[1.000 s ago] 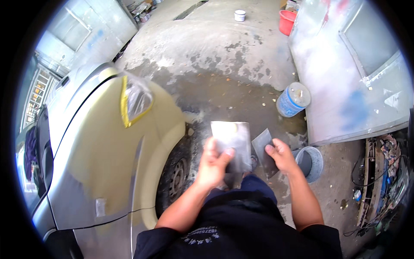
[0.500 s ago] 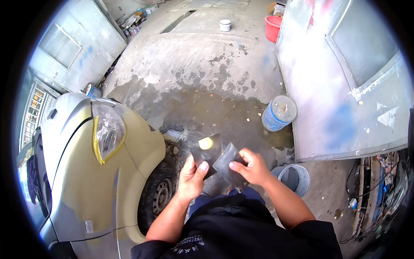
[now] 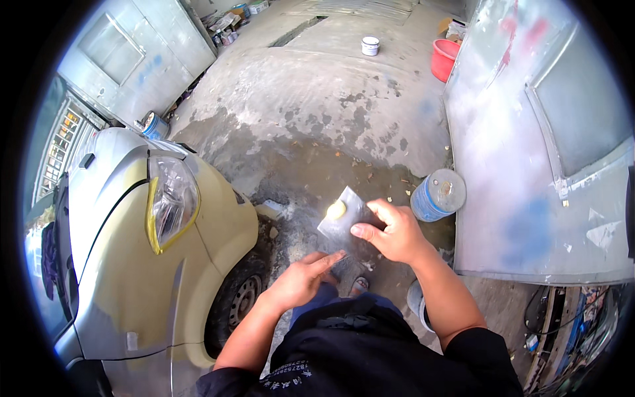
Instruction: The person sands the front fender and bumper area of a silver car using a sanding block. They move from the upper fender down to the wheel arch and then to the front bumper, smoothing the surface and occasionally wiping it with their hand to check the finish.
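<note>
Paste (image 3: 337, 210) is sitting near the edge of the grey plate (image 3: 348, 223), which the right hand (image 3: 398, 233) is pinching above the floor (image 3: 291, 162), so, I am thinking, stronger tilting could slide it off, while whether the left hand (image 3: 297, 281) is grasping anything, I cannot tell.

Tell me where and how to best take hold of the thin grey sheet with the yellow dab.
I'd pinch the right-hand edge of the thin grey sheet, coming from the right. It is flat and thin, so an edge should suit thumb and fingers, and the yellow dab sits toward its left edge, away from that grip. The right hand holds it there.
</note>
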Tool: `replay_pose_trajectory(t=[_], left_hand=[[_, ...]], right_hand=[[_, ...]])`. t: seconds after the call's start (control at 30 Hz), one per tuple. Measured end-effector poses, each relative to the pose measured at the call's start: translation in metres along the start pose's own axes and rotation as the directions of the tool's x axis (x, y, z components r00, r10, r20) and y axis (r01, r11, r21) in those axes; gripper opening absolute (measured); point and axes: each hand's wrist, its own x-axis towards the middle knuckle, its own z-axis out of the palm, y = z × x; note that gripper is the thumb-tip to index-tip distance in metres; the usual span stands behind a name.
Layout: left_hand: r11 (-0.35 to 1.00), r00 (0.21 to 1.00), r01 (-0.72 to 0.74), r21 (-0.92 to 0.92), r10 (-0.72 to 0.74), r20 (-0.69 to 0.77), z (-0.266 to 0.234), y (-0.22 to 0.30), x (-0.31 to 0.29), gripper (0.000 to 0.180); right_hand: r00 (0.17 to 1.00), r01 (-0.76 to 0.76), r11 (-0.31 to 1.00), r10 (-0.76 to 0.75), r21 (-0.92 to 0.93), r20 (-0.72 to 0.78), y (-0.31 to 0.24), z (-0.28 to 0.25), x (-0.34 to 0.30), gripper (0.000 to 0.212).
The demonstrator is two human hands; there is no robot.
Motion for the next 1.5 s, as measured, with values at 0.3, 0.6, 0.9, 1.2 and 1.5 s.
replay_pose_trajectory(t=[0.3,0.6,0.9,1.2,1.5], left_hand=[[0.592,0.953,0.045,-0.805,-0.266,-0.143,-0.077,-0.067,0.04,0.042],[0.48,0.967,-0.036,-0.877,-0.204,-0.151,-0.128,-0.107,0.087,0.042],[0.235,0.76,-0.255,-0.938,-0.551,-0.344,-0.117,-0.108,0.162,0.028],[0.614,0.569,-0.282,-0.737,-0.512,-0.644,-0.098,-0.099,0.261,0.033],[0.759,0.479,-0.332,-0.56,-0.375,-0.793,-0.122,-0.08,0.338,0.037]], right_hand=[[0.82,0.533,0.846,-0.509,-0.025,0.262,-0.014,0.016,0.076,0.046],[0.896,0.422,0.795,-0.294,-0.435,0.332,0.046,0.021,0.14,0.045],[0.978,-0.112,0.919,0.168,0.379,-0.12,0.073,0.035,0.173,0.041],[0.977,0.206,0.978,-0.206,0.02,0.054,0.105,0.002,0.236,0.037],[0.927,0.323,0.925,-0.268,-0.201,0.261,0.193,-0.04,0.268,0.039]])
